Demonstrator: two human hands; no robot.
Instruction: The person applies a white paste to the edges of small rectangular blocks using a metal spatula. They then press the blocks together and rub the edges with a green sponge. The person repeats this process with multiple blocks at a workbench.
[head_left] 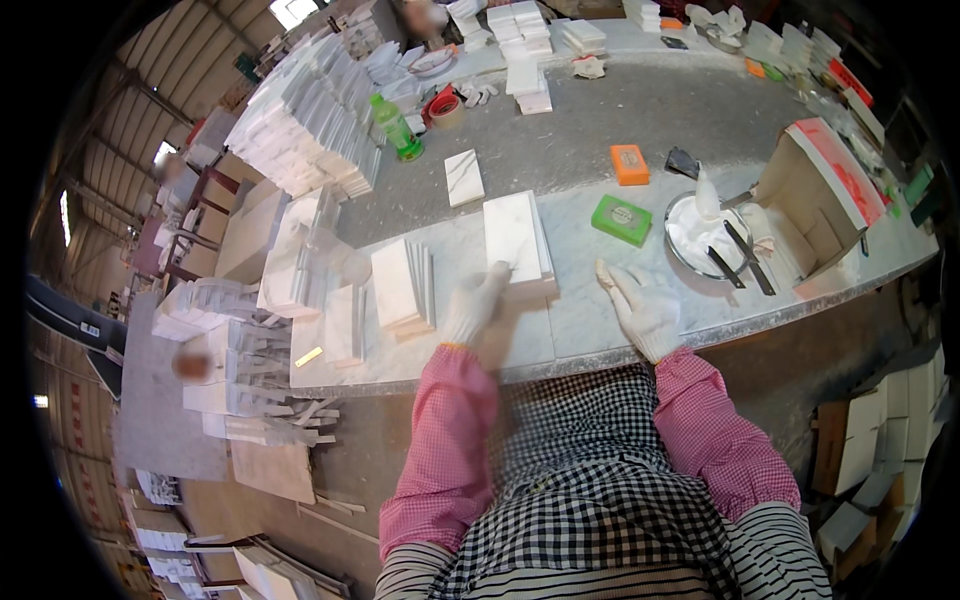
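My left hand (474,305), in a white glove, is at the near left corner of a stack of white marble tiles (513,235). Its fingers reach forward, partly blurred, and one touches the stack's edge. To the right, my right hand (644,312), gloved too, hovers over the pale worktop (585,335) with fingers stretched out and holds nothing. Beyond it lie a green block-shaped pack (621,220) and an orange one (629,165). Left of my left hand stand a leaning set of tiles (400,285) and a smaller tile stack (345,325). A single veined tile (463,178) lies farther back.
A metal bowl of white paste (685,222) stands right, with two dark-handled tools (750,258) across its rim. Beside it is an open cardboard box (822,200). Tall tile piles (305,120), a green bottle (397,128) and tape rolls (445,108) are at the back left.
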